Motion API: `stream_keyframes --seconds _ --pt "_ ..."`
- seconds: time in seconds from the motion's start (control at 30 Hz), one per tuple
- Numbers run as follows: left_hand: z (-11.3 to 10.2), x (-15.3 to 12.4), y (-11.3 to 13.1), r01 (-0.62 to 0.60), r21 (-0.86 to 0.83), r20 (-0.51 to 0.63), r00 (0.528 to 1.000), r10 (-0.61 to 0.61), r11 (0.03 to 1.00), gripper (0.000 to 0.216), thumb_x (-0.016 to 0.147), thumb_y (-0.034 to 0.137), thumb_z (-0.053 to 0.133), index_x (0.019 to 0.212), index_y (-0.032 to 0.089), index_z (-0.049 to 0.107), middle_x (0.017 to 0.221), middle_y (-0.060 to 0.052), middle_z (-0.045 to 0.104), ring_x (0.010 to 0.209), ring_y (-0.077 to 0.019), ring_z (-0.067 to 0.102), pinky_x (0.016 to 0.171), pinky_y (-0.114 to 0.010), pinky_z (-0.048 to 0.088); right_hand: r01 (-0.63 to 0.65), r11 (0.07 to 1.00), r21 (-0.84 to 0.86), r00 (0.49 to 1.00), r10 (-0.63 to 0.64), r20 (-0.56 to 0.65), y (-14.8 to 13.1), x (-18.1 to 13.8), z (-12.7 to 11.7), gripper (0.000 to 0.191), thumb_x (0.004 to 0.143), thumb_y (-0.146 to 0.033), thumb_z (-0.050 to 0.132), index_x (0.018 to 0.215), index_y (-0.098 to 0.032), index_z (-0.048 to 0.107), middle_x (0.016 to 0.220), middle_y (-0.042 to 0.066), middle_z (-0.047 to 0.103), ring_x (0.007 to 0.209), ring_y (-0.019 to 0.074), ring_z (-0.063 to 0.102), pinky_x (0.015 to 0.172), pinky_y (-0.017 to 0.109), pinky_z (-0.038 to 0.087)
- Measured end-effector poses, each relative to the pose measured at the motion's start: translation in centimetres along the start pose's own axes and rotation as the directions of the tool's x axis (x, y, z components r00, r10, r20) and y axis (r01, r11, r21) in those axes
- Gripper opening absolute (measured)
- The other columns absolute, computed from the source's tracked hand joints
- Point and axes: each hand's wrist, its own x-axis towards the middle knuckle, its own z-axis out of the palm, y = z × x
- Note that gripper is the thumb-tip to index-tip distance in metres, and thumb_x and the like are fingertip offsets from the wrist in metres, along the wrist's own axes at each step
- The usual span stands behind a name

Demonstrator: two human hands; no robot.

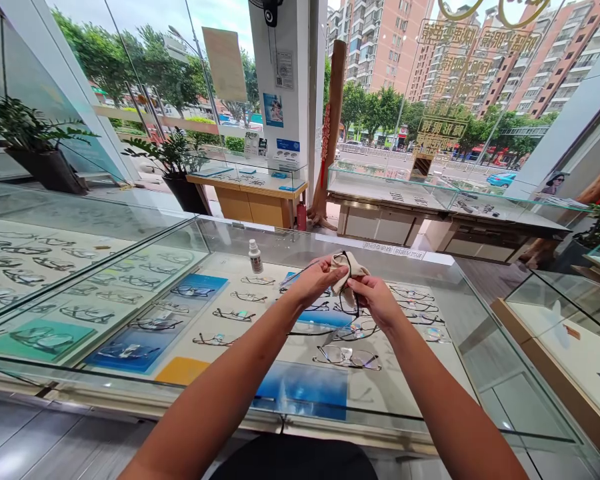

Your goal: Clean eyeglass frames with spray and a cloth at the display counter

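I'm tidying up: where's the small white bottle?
The white bottle stands on the glass counter in the head view, left of the left hand and cloth.

This glass display case (505, 393) has a lil white bottle (255, 258) on top, printed strip (393, 251) right of the bottle.

Daylight came through tall windows (455, 67), with green trees (170, 67) and apartment blocks (380, 47) outside. Potted plants (186, 192) and a wooden cabinet (250, 207) stood near a white pillar (295, 103); grey floor (55, 443) showed at lower left, below the long glass bench (443, 259).
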Motion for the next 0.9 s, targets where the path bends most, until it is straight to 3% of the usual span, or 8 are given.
stream_keyframes --seconds 0.27,0.37,0.43,0.5,0.73,0.9 --pt "1.2 -0.2 0.3 -0.061 0.061 -0.15 0.986 0.069 0.996 0.06 0.084 0.073 0.077 0.086 0.014 0.067 0.071 -0.001 0.062 0.058 -0.0091 0.049 0.055 -0.022 0.035 -0.04 0.997 0.066 0.999 0.039 0.017 0.2 0.0 1.0 0.056 0.057 -0.062 0.097 0.066 -0.02 0.061 0.051 -0.01 0.038 0.049 0.0066 0.026 0.051 0.028 0.014" --pt "0.2 -0.2 1.0 -0.021 0.095 -0.025 0.999 0.023 0.995 0.06 0.086 0.073 0.075 0.088 0.014 0.067 0.074 -0.003 0.064 0.063 -0.0123 0.055 0.059 -0.023 0.039 -0.048 0.995 0.082 0.999 0.048 0.002 0.2 0.1 0.5 0.051 0.059 -0.059 0.095 0.071 -0.018 0.067 0.051 -0.008 0.042 0.049 0.007 0.028 0.051 0.027 0.016" --pt "-0.8 -0.3 1.5 0.012 0.127 0.094 0.995 -0.024 0.992 0.057 0.08 0.066 0.085 0.094 0.013 0.069 0.082 -0.005 0.069 0.074 -0.0161 0.062 0.066 -0.025 0.044 -0.054 0.996 0.076 0.998 0.052 0.017 0.1 0.2 -0.1 0.047 0.062 -0.056 0.093 0.075 -0.016 0.071 0.051 -0.008 0.043 0.049 0.0071 0.028 0.05 0.027 0.017" --pt "-1.3 -0.4 1.8 0.031 0.159 0.129 0.99 -0.052 0.987 0.056 0.073 0.057 0.093 0.098 0.013 0.07 0.085 -0.005 0.07 0.076 -0.0167 0.062 0.068 -0.025 0.045 -0.074 0.995 0.072 0.996 0.07 0.052 0.0 0.3 -0.7 0.044 0.064 -0.054 0.092 0.076 -0.016 0.072 0.051 -0.008 0.041 0.048 0.0069 0.028 0.05 0.026 0.018" --pt "-0.2 -0.6 1.4 0.049 0.241 0.002 0.999 -0.051 0.969 0.053 0.068 0.054 0.094 0.093 0.014 0.069 0.077 -0.001 0.067 0.065 -0.0125 0.055 0.061 -0.023 0.039 -0.135 0.981 0.137 0.977 0.109 0.184 -0.2 0.1 -0.9 0.045 0.068 -0.055 0.093 0.078 -0.016 0.073 0.055 -0.007 0.042 0.052 0.0076 0.029 0.05 0.024 0.021" --pt "0.7 -0.2 0.5 -0.054 0.348 -0.071 0.994 0.084 0.936 0.052 0.079 0.065 0.082 0.09 0.016 0.067 0.075 -0.001 0.067 0.066 -0.0149 0.057 0.064 -0.026 0.044 -0.16 0.965 0.206 0.965 0.109 0.239 -0.2 -0.1 -0.6 0.044 0.071 -0.054 0.093 0.08 -0.017 0.071 0.055 -0.008 0.04 0.051 0.0074 0.027 0.049 0.024 0.021"
